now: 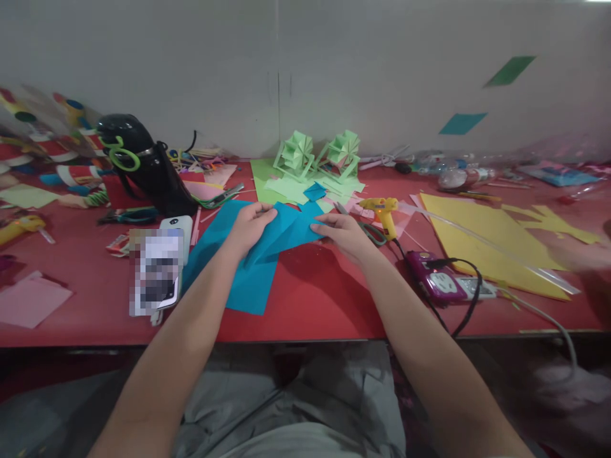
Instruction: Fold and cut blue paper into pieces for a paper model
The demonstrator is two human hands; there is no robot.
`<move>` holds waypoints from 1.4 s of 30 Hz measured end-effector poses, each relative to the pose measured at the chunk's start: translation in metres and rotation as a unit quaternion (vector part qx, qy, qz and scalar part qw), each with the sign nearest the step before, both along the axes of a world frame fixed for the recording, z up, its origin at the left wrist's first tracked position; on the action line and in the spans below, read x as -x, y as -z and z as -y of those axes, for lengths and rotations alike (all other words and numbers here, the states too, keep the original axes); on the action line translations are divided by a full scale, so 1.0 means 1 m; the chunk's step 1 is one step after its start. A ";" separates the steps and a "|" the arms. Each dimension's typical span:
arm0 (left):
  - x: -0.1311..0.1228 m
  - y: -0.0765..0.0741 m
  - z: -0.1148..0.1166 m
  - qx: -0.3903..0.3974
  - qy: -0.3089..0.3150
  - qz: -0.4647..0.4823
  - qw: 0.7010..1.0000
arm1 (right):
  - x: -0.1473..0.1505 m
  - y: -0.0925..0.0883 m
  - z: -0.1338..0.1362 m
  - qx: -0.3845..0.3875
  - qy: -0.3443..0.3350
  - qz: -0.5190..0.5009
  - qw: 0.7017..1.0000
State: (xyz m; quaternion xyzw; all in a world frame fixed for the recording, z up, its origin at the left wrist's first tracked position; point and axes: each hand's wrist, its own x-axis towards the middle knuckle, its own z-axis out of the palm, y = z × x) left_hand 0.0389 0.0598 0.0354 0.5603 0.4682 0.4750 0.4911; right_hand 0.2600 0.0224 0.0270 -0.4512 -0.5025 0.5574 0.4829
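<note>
A creased blue sheet of paper (286,229) is held just above the table between my two hands. My left hand (252,224) pinches its upper left edge. At its right end, my right hand (340,232) grips the paper between thumb and fingers. Beneath it lie larger blue sheets (252,289) flat on the table. Small blue folded pieces (315,191) rest just behind, on light green paper. Two light green folded-paper models (296,156) stand further back. Right of my right hand is a yellow glue gun (383,211).
A purple power strip (434,277) with black cords sits at the right, beside yellow sheets (491,248). To the left are a phone (157,273), a black bottle-like object (146,162) and pliers (128,216). A blurred hand (582,251) shows at the far right.
</note>
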 end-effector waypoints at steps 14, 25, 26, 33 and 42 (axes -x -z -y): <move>-0.028 0.006 0.017 -0.028 0.065 0.053 0.996 | 0.017 0.009 0.004 -0.059 0.043 -0.066 0.995; -0.026 0.002 0.019 -0.118 0.046 0.067 0.990 | 0.021 0.006 0.009 -0.135 0.033 0.015 0.990; -0.026 0.002 0.019 -0.124 0.039 0.064 0.990 | 0.022 0.006 0.009 -0.140 0.035 0.021 0.989; -0.033 -0.006 0.027 -0.135 -0.005 0.075 0.988 | 0.022 0.004 0.011 -0.174 0.057 0.034 0.983; -0.036 -0.008 0.034 -0.176 -0.033 0.066 0.982 | 0.021 0.001 0.013 -0.196 0.070 0.037 0.977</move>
